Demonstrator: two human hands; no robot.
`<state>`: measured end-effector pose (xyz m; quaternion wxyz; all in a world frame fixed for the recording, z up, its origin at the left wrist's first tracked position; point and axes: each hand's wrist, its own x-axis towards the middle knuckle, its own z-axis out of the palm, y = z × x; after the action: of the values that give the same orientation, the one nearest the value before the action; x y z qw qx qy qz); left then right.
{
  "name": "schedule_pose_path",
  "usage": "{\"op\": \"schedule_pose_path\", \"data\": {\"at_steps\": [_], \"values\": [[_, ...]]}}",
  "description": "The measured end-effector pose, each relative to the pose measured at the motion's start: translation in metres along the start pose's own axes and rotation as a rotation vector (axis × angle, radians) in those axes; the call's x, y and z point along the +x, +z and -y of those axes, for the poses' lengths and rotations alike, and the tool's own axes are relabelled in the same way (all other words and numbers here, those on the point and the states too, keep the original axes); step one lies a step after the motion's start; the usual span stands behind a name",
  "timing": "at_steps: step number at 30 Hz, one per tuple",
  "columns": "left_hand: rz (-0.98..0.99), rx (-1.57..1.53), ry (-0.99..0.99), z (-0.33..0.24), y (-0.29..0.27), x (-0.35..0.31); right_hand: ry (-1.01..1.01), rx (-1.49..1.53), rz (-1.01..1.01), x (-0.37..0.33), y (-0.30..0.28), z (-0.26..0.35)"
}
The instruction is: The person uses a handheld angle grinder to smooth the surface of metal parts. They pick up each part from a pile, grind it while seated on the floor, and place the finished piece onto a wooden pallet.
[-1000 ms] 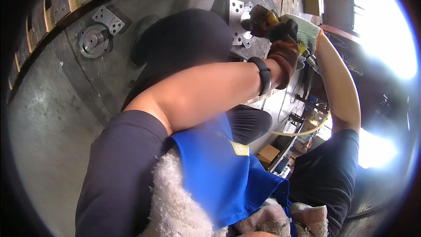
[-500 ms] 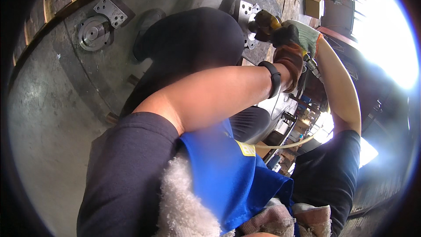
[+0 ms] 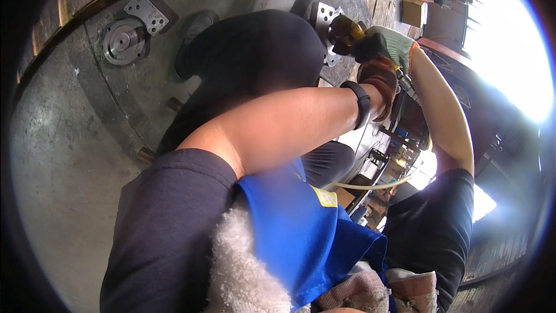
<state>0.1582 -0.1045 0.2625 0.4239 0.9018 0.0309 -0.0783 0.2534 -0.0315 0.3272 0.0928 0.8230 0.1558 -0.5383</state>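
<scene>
Both my hands are gloved and meet at the upper right around an air tool with a yellow body (image 3: 358, 32). My left hand (image 3: 377, 69), in a worn brown and dark glove, is closed on it from below. Over its far side curls my right hand (image 3: 395, 45), in a pale green-white knit glove. A metal hose coupling (image 3: 408, 86) sticks out below the hands. Right at the tool's front lies a silver metal plate with holes (image 3: 325, 17) and a round part; the gloves partly cover it. The tool's working end is hidden.
On the grey floor at the upper left lie a round metal flange (image 3: 123, 42) and a drilled plate (image 3: 147, 14). My dark-clad knee (image 3: 260, 46) stands between them and my hands. A pale hose (image 3: 376, 186) curves at right. A cardboard box (image 3: 414, 11) sits farther off.
Both hands and the tool have shifted very slightly left and up along the metal part. The hose hangs a little lower on its left. My grip looks the same.
</scene>
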Motion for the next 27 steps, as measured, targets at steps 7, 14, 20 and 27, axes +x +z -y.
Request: {"op": "schedule_pose_path", "data": {"at_steps": [7, 14, 20, 27], "values": [[0.029, 0.153, 0.16, 0.011, -0.006, -0.02, 0.103, -0.257, -0.207, -0.009, 0.015, 0.024], [0.023, 0.416, 0.391, -0.019, 0.005, -0.053, 0.013, -0.256, -0.095, -0.015, 0.025, -0.058], [-0.088, 0.485, 0.265, 0.025, -0.014, -0.014, -0.153, -0.469, -0.086, 0.023, -0.007, 0.003], [0.05, 0.293, 0.407, 0.008, -0.027, -0.042, -0.064, -0.458, -0.106, 0.001, 0.014, -0.027]]}}
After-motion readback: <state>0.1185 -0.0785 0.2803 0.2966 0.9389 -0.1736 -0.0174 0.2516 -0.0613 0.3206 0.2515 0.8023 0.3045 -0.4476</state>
